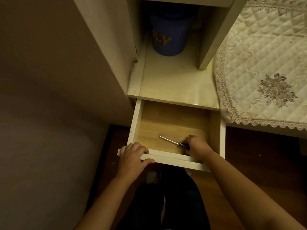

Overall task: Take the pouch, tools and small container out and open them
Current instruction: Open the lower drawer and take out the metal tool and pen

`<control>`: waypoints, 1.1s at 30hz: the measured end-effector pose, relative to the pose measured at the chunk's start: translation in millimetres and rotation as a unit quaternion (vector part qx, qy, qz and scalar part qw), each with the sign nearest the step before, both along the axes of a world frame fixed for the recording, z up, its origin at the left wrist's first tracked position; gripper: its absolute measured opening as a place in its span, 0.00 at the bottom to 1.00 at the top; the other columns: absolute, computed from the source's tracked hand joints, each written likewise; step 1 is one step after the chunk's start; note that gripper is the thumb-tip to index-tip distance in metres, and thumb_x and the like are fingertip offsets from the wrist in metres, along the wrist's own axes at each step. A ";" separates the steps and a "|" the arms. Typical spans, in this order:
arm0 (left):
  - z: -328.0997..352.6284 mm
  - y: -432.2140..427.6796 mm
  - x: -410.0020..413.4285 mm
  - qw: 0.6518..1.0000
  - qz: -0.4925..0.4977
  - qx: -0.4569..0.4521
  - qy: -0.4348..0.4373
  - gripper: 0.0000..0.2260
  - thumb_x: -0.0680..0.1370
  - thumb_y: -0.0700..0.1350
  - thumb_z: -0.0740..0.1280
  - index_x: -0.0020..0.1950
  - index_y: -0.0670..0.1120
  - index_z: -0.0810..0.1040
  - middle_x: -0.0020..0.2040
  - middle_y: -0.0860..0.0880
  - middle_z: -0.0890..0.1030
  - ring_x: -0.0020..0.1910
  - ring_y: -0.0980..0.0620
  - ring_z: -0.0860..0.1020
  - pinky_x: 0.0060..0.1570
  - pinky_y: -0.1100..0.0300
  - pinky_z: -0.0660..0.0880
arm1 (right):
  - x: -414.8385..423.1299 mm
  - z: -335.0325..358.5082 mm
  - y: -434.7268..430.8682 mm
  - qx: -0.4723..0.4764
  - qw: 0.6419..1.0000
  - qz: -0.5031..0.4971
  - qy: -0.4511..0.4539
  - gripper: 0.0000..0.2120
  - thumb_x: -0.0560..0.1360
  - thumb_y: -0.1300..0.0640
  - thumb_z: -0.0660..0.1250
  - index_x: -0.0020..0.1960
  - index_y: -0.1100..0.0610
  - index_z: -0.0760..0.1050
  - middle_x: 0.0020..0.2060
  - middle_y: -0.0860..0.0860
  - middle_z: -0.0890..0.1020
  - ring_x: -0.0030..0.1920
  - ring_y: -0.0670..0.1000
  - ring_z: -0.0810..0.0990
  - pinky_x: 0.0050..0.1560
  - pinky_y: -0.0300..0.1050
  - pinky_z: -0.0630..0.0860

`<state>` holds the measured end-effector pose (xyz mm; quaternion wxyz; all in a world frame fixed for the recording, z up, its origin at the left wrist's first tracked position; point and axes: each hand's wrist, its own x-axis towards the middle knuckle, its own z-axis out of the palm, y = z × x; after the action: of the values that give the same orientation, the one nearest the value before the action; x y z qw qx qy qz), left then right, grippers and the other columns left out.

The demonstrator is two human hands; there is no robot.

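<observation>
**Person's appearance, head view**

Both forearms are showing bare up to the frame edge; no sleeve is appearing. The left hand and right hand are wearing nothing visible. Dark trousers are covering the legs; a pale shoe toe is showing below.

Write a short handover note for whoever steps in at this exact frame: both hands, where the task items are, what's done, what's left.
Left hand: gripping the front panel of the open drawer, holding it pulled out.
Right hand: inside the drawer, closed around the dark handle of a screwdriver, which lies on the drawer floor, metal shaft pointing left and away.
Nothing else shows in the drawer; no pouch or small container is in view. A blue bucket stands in the open shelf above.
Done: drawer opened, tool grasped.
Left: lift the screwdriver out, find the pouch and container, open them.
</observation>
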<state>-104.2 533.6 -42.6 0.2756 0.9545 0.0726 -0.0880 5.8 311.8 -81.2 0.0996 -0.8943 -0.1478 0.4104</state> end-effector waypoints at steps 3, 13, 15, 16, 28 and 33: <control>2.0 -1.7 0.2 1.000 0.004 -0.002 0.009 0.15 0.66 0.54 0.72 0.46 0.46 0.79 0.48 0.49 0.78 0.52 0.49 0.73 0.52 0.59 0.57 | 1.0 0.2 -0.4 0.002 1.000 -0.007 0.010 0.16 0.72 0.59 0.66 0.59 0.58 0.75 0.54 0.56 0.77 0.49 0.54 0.75 0.46 0.41 0.73; 2.2 -5.3 -4.1 1.000 0.017 0.009 0.003 0.14 0.65 0.52 0.73 0.45 0.45 0.79 0.46 0.47 0.79 0.49 0.47 0.75 0.52 0.57 0.60 | -0.4 2.0 -3.1 0.031 0.996 -0.087 0.006 0.14 0.72 0.64 0.65 0.58 0.60 0.73 0.54 0.59 0.78 0.51 0.56 0.77 0.52 0.45 0.76; 2.5 -6.1 -4.9 1.000 0.022 0.011 0.000 0.14 0.65 0.52 0.73 0.45 0.45 0.79 0.45 0.47 0.79 0.49 0.46 0.75 0.52 0.57 0.60 | -2.8 1.1 -3.6 0.049 0.993 -0.110 0.002 0.12 0.73 0.63 0.64 0.57 0.61 0.74 0.52 0.59 0.78 0.49 0.55 0.77 0.49 0.44 0.75; 2.3 -6.4 -5.4 1.000 0.025 0.010 -0.001 0.14 0.65 0.52 0.73 0.45 0.45 0.79 0.45 0.47 0.79 0.49 0.47 0.75 0.52 0.57 0.60 | -4.5 -0.1 -4.6 0.065 0.988 -0.138 -0.004 0.12 0.74 0.62 0.64 0.57 0.61 0.73 0.51 0.59 0.79 0.47 0.54 0.77 0.46 0.44 0.75; 0.5 -7.7 -7.3 0.999 0.042 0.000 -0.010 0.14 0.66 0.53 0.73 0.45 0.45 0.79 0.46 0.47 0.79 0.50 0.47 0.74 0.53 0.59 0.59 | 0.7 -9.9 17.7 0.093 0.944 -0.317 -0.001 0.11 0.74 0.59 0.65 0.54 0.63 0.71 0.43 0.57 0.75 0.42 0.54 0.74 0.35 0.43 0.69; 0.3 -8.3 -7.5 0.999 0.033 0.010 -0.019 0.15 0.67 0.53 0.72 0.46 0.45 0.79 0.47 0.46 0.79 0.50 0.47 0.74 0.53 0.59 0.59 | 0.5 1.0 17.9 0.124 0.945 -0.300 0.026 0.11 0.74 0.60 0.65 0.54 0.64 0.73 0.36 0.52 0.73 0.36 0.50 0.72 0.32 0.39 0.66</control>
<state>-111.7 525.3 -42.2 0.2702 0.9558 0.0999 -0.0595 6.3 329.7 -80.2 0.3320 -0.8670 0.0804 0.3628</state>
